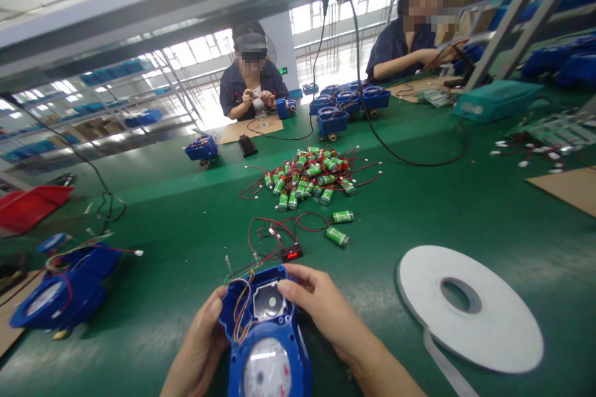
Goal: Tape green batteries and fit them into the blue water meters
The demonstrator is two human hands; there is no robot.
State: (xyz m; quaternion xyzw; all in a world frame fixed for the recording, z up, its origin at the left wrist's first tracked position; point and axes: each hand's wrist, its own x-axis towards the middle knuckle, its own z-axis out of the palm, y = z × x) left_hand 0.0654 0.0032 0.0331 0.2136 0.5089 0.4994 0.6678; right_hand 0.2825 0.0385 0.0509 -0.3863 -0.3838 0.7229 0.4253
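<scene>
Between my two hands is a blue plastic housing (298, 347) with a round clear window at its near end. My left hand (205, 335) grips its left side. My right hand (321, 304) holds the upper right side, its thumb on the rim beside a square speaker-like part (270, 301). Coloured wires (241, 316) run inside the housing. A circuit board (244, 268) sits at its far edge. Just beyond lies a small meter (292, 253) with red digits, its red and black wires trailing over the table. Two green batteries (337, 236) lie near it.
A heap of green wired batteries (307, 180) lies mid-table. A large white tape roll (493, 322) is at right, another blue housing (69, 291) at left, near a red bin (32, 208). Across the table, two people work among blue housings (349, 99). A black cable (410, 160) hangs down.
</scene>
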